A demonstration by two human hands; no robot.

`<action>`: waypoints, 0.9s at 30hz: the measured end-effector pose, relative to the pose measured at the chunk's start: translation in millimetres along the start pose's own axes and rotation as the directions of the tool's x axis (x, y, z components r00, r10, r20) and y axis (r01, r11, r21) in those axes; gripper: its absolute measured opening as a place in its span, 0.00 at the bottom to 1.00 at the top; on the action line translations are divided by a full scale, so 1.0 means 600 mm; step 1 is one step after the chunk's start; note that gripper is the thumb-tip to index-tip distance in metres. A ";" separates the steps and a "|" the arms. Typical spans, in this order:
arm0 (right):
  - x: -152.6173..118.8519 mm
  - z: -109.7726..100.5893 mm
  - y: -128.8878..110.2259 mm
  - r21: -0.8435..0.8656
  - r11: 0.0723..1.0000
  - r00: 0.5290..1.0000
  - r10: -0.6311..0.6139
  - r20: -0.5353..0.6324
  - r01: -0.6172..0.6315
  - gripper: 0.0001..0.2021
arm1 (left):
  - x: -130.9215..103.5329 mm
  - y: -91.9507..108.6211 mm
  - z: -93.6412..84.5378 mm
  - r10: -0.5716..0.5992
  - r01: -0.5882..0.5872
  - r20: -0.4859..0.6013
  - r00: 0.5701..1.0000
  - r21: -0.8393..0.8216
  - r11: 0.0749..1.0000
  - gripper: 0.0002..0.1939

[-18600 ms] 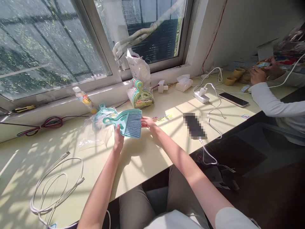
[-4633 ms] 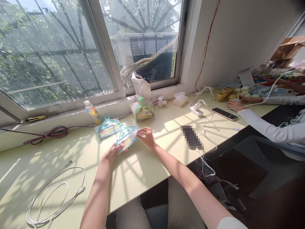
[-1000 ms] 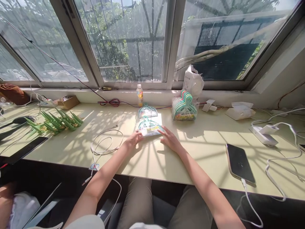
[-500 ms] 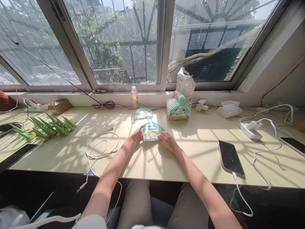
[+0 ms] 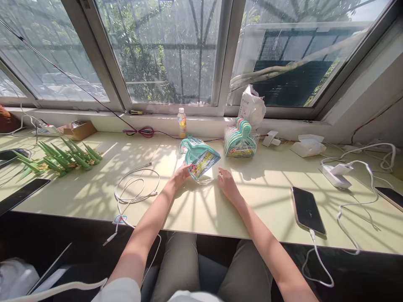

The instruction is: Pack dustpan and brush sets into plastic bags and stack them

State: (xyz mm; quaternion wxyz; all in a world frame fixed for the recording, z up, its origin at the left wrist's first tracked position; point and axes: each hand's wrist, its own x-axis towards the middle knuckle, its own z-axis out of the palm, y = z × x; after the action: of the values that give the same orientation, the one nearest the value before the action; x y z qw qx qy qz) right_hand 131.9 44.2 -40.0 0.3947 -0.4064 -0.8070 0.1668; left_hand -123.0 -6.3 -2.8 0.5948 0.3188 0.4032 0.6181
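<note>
A teal dustpan (image 5: 202,156) in a clear plastic bag, with a printed label across its front, is tilted in the middle of the table. My left hand (image 5: 181,174) is closed on its left lower edge. My right hand (image 5: 227,183) rests just right of it, apart from the pan, its fingers loosely parted with nothing in them. Another bagged teal dustpan (image 5: 183,146) lies right behind, mostly hidden by the held one. To the right, a bagged stack of dustpans (image 5: 241,142) in several colours stands near the windowsill.
A drink bottle (image 5: 181,122) stands at the back. On the left are a coiled white cable (image 5: 137,191), green plant cuttings (image 5: 64,161) and a cardboard box (image 5: 77,130). A charging phone (image 5: 308,211), a power strip (image 5: 335,176) and a tissue pack (image 5: 308,145) lie on the right.
My right hand has let go of the dustpan and moved slightly right. The dustpan, still in my left hand, has been lifted and tipped, its handle now leaning left. The view has shifted a little.
</note>
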 end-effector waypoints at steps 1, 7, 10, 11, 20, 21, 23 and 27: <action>0.002 -0.001 -0.002 0.067 0.997 0.999 0.041 -0.035 -0.039 0.18 | -0.002 -0.002 0.005 0.019 -0.019 0.016 1.000 -0.010 1.000 0.29; 0.010 0.003 -0.015 0.676 0.648 0.916 0.388 0.105 -0.351 0.27 | -0.013 -0.010 0.025 -0.008 0.010 0.143 0.990 -0.016 1.000 0.31; 0.018 0.003 -0.009 0.811 0.451 0.872 0.471 0.137 -0.371 0.32 | -0.015 -0.016 0.030 -0.049 0.055 0.205 0.977 -0.023 0.998 0.29; 0.022 -0.001 -0.006 0.829 0.431 0.866 0.485 0.120 -0.356 0.32 | -0.016 -0.017 0.032 -0.057 0.062 0.219 0.974 -0.016 0.998 0.29; 0.028 -0.002 -0.020 0.891 0.299 0.873 0.453 0.183 -0.342 0.28 | -0.022 -0.016 0.058 -0.003 0.012 0.271 0.962 -0.030 0.999 0.35; 0.024 0.003 -0.025 0.883 0.309 0.881 0.426 0.205 -0.354 0.28 | -0.022 -0.017 0.058 -0.009 0.015 0.283 0.959 -0.017 1.000 0.36; 0.017 0.011 -0.035 0.865 0.342 0.896 0.379 0.230 -0.366 0.29 | -0.021 -0.018 0.054 -0.020 0.020 0.315 0.949 0.004 1.000 0.37; 0.011 0.011 -0.043 0.868 0.353 0.903 0.375 0.210 -0.349 0.33 | -0.016 -0.024 0.046 -0.037 0.035 0.355 0.934 0.011 0.999 0.36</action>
State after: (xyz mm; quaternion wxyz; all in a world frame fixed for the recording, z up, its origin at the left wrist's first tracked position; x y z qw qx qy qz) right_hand 110.8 33.9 -25.9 0.5111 -0.3070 -0.4819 0.6421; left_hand -91.3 -13.3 -1.8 0.6683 0.4190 0.2964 0.5385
